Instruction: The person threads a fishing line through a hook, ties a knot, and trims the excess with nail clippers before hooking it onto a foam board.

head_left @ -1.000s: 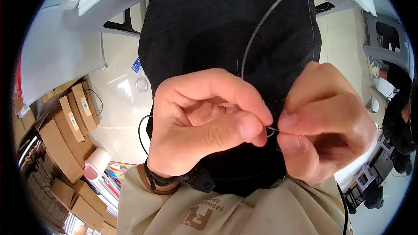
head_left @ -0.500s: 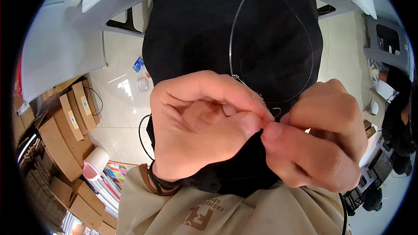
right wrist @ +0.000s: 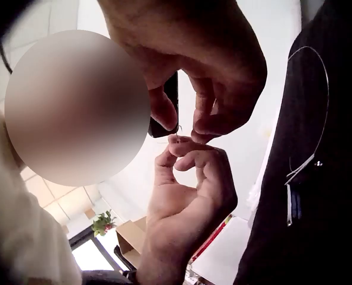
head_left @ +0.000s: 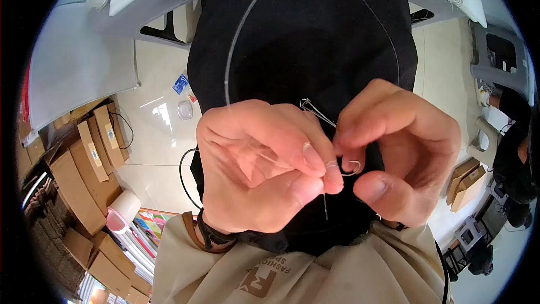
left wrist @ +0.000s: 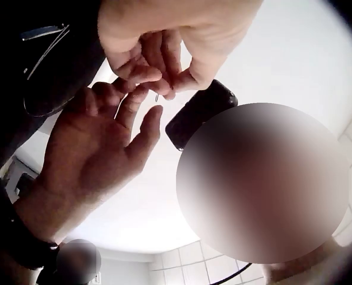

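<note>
My left hand (head_left: 259, 163) pinches a small silvery hook (head_left: 354, 168), shaped like a fish hook, between thumb and fingertips. Its curved end sticks out to the right. Below the same fingertips a short thin line end (head_left: 325, 208) hangs down. Close beside the hook, my right hand (head_left: 405, 152) has its thumb and forefinger apart around the bend, with its fingers loosely bent. A clear line (head_left: 229, 56) arcs over the black cloth (head_left: 304, 39). Slim silvery metal pieces (head_left: 318, 112) lie on the cloth behind the hands, partly hidden by them.
Cardboard boxes (head_left: 84, 186) and a pinkish-white roll (head_left: 122, 211) stand at the left. A small clear container (head_left: 184, 110) and a blue packet (head_left: 180, 84) lie on the floor. Grey stools (head_left: 500, 50) stand at the right.
My right fingers, pinching close against the left fingertips before, have spread apart. The hook's bend now shows between the hands, and a thin end points down. The line's arc has shifted left.
</note>
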Demonstrator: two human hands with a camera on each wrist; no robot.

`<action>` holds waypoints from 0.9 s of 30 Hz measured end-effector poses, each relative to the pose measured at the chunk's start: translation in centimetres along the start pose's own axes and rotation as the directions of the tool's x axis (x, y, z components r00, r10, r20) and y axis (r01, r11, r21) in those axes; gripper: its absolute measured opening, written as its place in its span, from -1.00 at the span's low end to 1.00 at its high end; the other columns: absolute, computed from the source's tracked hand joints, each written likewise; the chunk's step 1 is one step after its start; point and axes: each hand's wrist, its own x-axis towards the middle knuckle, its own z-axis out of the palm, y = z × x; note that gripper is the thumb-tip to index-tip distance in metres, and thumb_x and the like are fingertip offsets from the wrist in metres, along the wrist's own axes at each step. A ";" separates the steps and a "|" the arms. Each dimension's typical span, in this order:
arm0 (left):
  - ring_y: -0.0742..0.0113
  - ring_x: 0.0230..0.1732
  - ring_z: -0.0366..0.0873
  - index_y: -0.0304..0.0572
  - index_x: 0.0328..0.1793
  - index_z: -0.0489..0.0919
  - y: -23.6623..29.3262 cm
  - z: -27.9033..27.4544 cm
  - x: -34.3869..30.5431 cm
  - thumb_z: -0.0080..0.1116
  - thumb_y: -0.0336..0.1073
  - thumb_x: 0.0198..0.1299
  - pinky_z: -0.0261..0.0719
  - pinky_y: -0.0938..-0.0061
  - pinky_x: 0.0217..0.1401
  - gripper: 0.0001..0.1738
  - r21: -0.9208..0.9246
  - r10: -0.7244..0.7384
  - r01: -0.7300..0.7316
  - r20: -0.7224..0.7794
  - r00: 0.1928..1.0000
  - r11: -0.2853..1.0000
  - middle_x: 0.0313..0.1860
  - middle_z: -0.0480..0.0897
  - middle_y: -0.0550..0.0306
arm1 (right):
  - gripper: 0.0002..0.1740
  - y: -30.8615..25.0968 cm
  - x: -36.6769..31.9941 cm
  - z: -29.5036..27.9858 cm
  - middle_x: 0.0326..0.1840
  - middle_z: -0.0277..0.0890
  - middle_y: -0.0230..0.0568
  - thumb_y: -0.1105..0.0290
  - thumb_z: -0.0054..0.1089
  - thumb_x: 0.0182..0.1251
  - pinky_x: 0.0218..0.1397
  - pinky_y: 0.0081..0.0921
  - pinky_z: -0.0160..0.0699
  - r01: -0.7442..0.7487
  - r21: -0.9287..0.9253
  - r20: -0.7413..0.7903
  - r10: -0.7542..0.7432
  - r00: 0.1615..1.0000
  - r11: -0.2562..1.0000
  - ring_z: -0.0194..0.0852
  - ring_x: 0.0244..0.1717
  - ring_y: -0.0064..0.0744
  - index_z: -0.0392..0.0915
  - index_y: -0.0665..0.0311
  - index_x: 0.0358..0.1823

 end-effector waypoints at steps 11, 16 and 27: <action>0.42 -0.50 0.26 -0.07 -0.34 0.39 -0.4 0.2 -0.1 0.19 -0.43 -0.06 0.24 0.60 -0.45 -0.80 0.173 0.098 -0.093 -0.021 0.995 0.981 -0.52 0.47 0.16 | -0.89 0.8 -0.3 0.7 -0.58 0.41 -0.02 0.66 0.05 -0.23 -0.56 -0.76 0.12 0.116 0.030 -0.075 -0.113 0.991 0.993 0.22 -0.62 -0.53 0.43 0.47 -0.54; 0.41 -0.52 0.27 -0.08 -0.33 0.39 -0.3 -0.3 0.1 0.18 -0.44 -0.07 0.24 0.59 -0.49 -0.79 0.326 0.181 -0.190 0.059 0.982 0.926 -0.51 0.49 0.13 | -0.87 0.8 -0.4 0.7 -0.61 0.40 -0.06 0.65 0.05 -0.28 -0.61 -0.75 0.10 0.192 -0.059 -0.103 -0.198 0.975 0.980 0.21 -0.65 -0.54 0.44 0.44 -0.56; 0.41 -0.57 0.32 -0.15 -0.36 0.41 0.1 -0.3 0.2 0.22 -0.44 -0.06 0.23 0.62 -0.55 -0.81 0.562 0.330 -0.334 0.112 0.937 0.757 -0.54 0.50 0.07 | -0.88 0.8 -0.4 0.9 -0.65 0.41 -0.11 0.62 0.09 -0.31 -0.65 -0.71 0.09 0.260 -0.120 -0.107 -0.273 0.956 0.958 0.22 -0.70 -0.52 0.43 0.41 -0.60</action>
